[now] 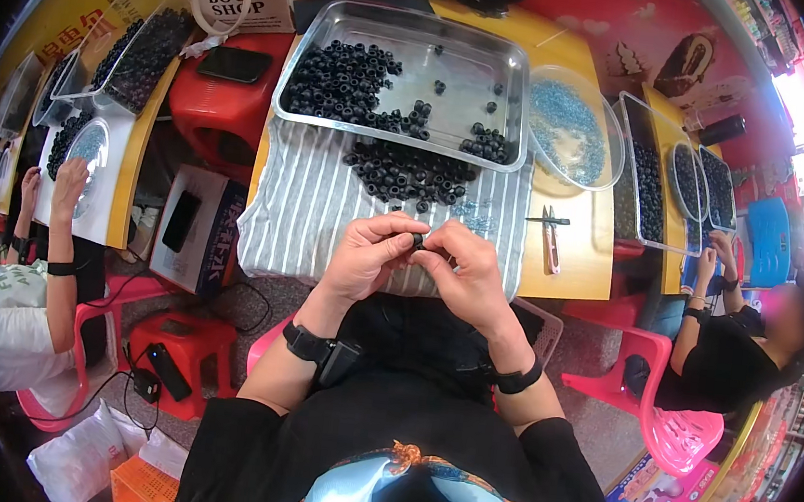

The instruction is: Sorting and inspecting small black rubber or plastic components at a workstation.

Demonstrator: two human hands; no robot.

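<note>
Above the near edge of a grey-and-white striped cloth (300, 203), my two hands meet at the fingertips. A small black ring-shaped piece (417, 241) is pinched between them. My left hand (366, 255) and my right hand (466, 269) both have thumb and forefinger closed on it; the fingers partly cover it. Just beyond lies a loose heap of similar black pieces (405, 172) on the cloth. Beside that heap, several tiny pale-blue clear bits (473, 217) are scattered near my right hand.
A shiny rectangular tray (485, 41) of black pieces stands at the far side. Right of it are a round clear tub (609, 164) of blue bits and a small pink-handled cutting tool (550, 241). Co-workers sit left and right; red stools (219, 88) flank the table.
</note>
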